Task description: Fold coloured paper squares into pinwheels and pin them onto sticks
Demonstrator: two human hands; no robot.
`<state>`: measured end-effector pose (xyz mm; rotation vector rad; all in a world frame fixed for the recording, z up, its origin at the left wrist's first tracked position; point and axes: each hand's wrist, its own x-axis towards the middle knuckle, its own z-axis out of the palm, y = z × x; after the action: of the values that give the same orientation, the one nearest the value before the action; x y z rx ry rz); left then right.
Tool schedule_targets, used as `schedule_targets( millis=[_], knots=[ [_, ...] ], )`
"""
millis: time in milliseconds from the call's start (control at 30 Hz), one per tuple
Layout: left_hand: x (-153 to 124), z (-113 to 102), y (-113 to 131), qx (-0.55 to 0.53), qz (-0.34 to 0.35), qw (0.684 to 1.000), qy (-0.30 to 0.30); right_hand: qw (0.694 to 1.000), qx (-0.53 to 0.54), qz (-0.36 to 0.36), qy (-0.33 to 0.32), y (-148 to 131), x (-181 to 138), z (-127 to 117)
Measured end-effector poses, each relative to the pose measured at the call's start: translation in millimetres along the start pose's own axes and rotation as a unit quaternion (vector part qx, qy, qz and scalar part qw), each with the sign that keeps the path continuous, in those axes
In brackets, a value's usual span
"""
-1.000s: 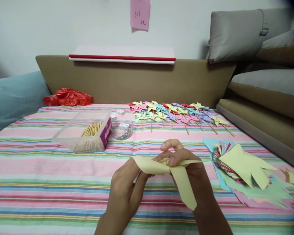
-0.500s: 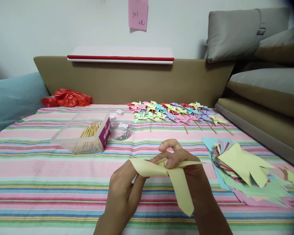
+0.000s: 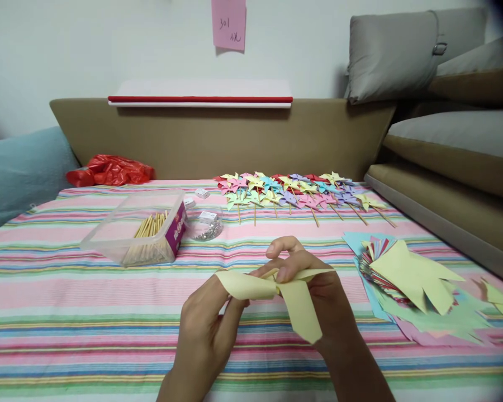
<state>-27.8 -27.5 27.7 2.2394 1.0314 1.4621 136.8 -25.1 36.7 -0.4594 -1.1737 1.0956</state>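
Note:
Between my hands is a yellow paper pinwheel (image 3: 251, 286), partly folded, with one long flap hanging down toward me. My left hand (image 3: 207, 321) grips its left side from below, the fingertips hidden behind the paper. My right hand (image 3: 299, 268) pinches the folded blades at the centre, thumb on top and one finger raised. Whatever lies under the thumb is hidden. To the right rests a stack of cut paper sheets (image 3: 419, 273), a yellow one uppermost.
Finished pinwheels (image 3: 293, 192) on sticks lie in rows at the back. A clear plastic box (image 3: 104, 237) holds short wooden sticks. Beside it stands a round clear dish (image 3: 207, 226) with small metal pieces. A red plastic bag (image 3: 117, 170) and stacked cushions (image 3: 452, 162) border the striped cloth.
The hanging yellow flap has swung up slightly and to the left. Both hands keep their hold on the pinwheel. The whole view has shifted a little.

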Motion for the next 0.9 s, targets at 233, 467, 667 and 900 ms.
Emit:
schedule_targets(
  millis=[233, 467, 667, 900],
  knots=[
    [5, -4, 2, 0.003, 0.031, 1.000, -0.005, 0.999, 0.019, 0.037, -0.013, 2, 0, -6],
    [7, -7, -1, 0.045, 0.041, 0.998, -0.024, 0.996, 0.074, 0.039, -0.018, 10, 0, -6],
    [6, -8, -1, 0.047, 0.030, 0.998, -0.041, 0.994, 0.091, 0.049, 0.038, 15, 2, -1],
    [7, -9, -1, 0.083, 0.037, 0.995, -0.034, 0.988, 0.083, 0.105, 0.076, 22, 0, 3]
  ],
)
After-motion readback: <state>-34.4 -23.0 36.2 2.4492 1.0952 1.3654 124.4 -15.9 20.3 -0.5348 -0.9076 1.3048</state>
